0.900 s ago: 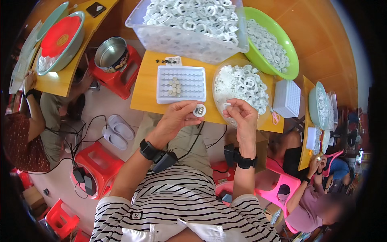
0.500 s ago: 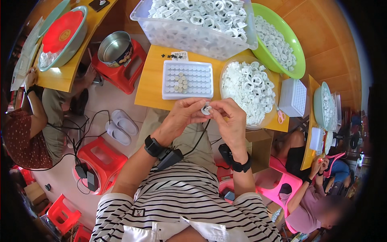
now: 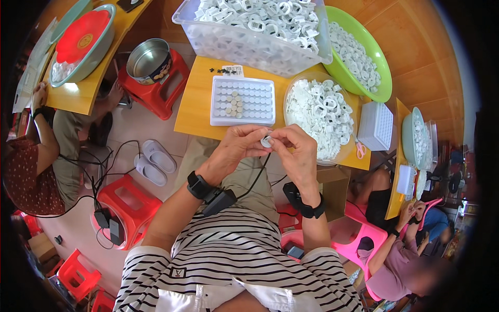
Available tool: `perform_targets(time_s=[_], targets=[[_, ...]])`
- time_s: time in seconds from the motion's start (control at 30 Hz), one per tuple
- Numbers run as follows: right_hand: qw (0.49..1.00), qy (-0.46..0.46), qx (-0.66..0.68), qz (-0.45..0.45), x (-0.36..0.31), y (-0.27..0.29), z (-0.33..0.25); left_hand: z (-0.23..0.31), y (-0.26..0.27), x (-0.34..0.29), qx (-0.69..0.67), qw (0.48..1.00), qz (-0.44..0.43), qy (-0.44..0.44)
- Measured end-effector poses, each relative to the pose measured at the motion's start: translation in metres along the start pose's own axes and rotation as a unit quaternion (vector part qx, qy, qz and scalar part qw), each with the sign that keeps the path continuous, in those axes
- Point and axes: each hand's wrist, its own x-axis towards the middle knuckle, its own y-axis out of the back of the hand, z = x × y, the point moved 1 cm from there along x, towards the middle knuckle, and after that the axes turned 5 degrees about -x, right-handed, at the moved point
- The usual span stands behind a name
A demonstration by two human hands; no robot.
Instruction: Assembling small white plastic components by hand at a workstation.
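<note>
A small white plastic ring-shaped part (image 3: pixel 266 141) is pinched between my two hands, just off the table's near edge. The fingers of my left hand (image 3: pixel 240 143) grip it from the left. My right hand (image 3: pixel 296 148) closes on it with thumb and fingertips from the other side, hiding much of it. Beyond my hands lies a white tray (image 3: pixel 217 115) with rows of round pockets; several small greyish round pieces (image 3: pixel 235 104) sit in its middle. To its right stands a clear round tub (image 3: pixel 289 115) heaped with white plastic parts (image 3: pixel 325 114).
A large clear bin (image 3: pixel 239 47) of white rings stands at the back, beside a green basin (image 3: pixel 385 67). Stacked white trays (image 3: pixel 375 126) and pink scissors (image 3: pixel 360 150) are at the right. Small black pieces (image 3: pixel 223 71) lie behind the tray. Co-workers sit at both sides.
My fingers have shifted slightly around the white ring-shaped part, which is tilted differently. The whole view has moved a little. At the right, the co-worker's hands no longer show a red glow.
</note>
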Motion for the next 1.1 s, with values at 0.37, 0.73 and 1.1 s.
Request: perform_targets(time_s=[0.37,0.73,1.1], targets=[[0.997,0.026,-0.074,0.019,-0.006,-0.002,0.005,-0.005,-0.003,0.0,0.021,0.999,0.014,-0.026],[0.993,0.043,-0.018,0.107,-0.018,-0.011,-0.005,0.005,-0.01,-0.012,0.066,0.996,-0.01,-0.059],[0.957,-0.143,0.246,0.059,-0.021,-0.015,0.0,0.009,-0.022,-0.025,0.11,0.982,0.017,-0.154]])
